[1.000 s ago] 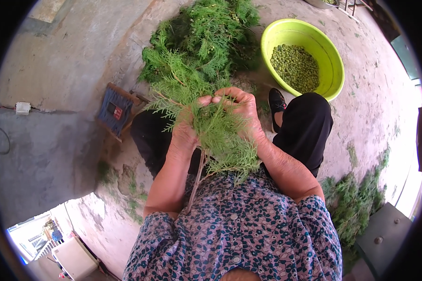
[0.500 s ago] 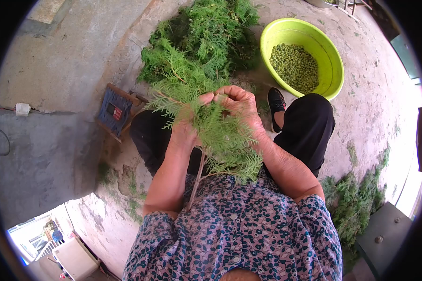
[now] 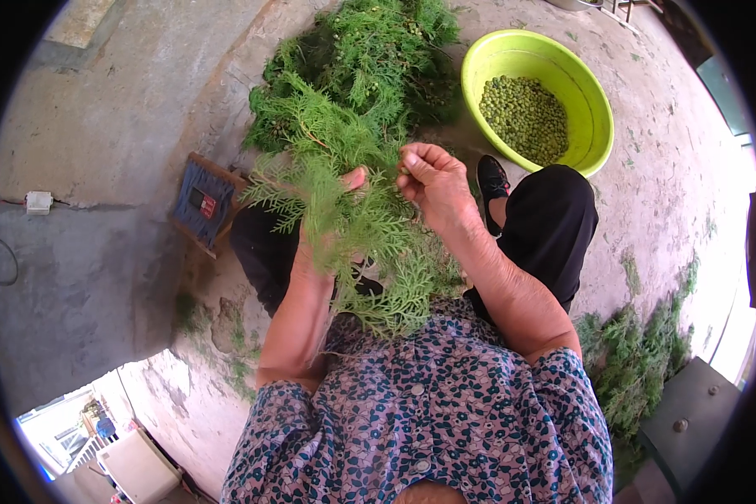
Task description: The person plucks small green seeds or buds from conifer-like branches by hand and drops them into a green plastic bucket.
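Observation:
My left hand (image 3: 354,179) is closed around a leafy evergreen branch (image 3: 405,290), and the foliage hides most of its fingers. The branch's flat, scaly green sprays hang over my lap, with the lower end against my shirt. Just right of the branch, my right hand (image 3: 439,186) is closed in a pinch, apart from the stem. A small greenish cone (image 3: 404,169) shows between its thumb and fingertips, partly hidden. Ahead and to the right stands a yellow-green plastic basin (image 3: 592,92) holding a layer of small green cones (image 3: 525,119).
A heap of cut evergreen branches (image 3: 357,63) lies ahead on the concrete floor. More sprigs (image 3: 634,361) lie at right beside a dark metal panel (image 3: 693,420). A small wooden stool with a blue woven seat (image 3: 195,202) stands left of my knee.
My right hand has drawn away to the right from the branch, its fingertips pinched. The branch has shifted and tilted left in my left hand, its sprays blurred.

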### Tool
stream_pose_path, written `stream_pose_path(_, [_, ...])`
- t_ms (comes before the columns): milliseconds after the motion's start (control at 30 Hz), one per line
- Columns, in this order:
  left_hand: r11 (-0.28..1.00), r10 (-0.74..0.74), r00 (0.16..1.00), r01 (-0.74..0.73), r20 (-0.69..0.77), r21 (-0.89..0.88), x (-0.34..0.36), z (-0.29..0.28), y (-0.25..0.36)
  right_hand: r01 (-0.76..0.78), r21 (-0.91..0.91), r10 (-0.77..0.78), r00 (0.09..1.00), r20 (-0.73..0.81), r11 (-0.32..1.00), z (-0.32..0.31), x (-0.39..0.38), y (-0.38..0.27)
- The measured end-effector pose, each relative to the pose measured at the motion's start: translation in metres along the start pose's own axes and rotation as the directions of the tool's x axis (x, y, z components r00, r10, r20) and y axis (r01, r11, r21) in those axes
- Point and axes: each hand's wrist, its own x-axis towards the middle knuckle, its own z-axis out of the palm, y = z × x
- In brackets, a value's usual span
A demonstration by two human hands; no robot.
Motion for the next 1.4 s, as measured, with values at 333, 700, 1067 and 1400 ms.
stream_pose_path(333, [0.952,0.054,0.561,0.221,0.826,-0.213,0.090,-0.075,-0.001,0.480,0.504,-0.359,0.876,-0.321,0.718,-0.052,0.039,-0.108])
stream_pose_path(700, [0.805,0.465,0.190,0.316,0.865,-0.502,0.102,-0.048,-0.002,0.167,0.036,-0.168,0.986,0.022,0.985,-0.035,0.018,-0.078])
stream_pose_path(1067, [0.780,0.413,0.600,0.155,0.685,-0.607,0.079,-0.039,0.026,0.146,-0.156,-0.149,0.989,-0.006,0.977,-0.024,0.016,-0.057])
stream_pose_path(1400, [0.932,0.308,0.944,-0.276,-0.115,0.235,0.069,0.020,0.049,0.470,-0.254,-0.456,0.883,0.113,0.846,0.011,-0.002,-0.081])
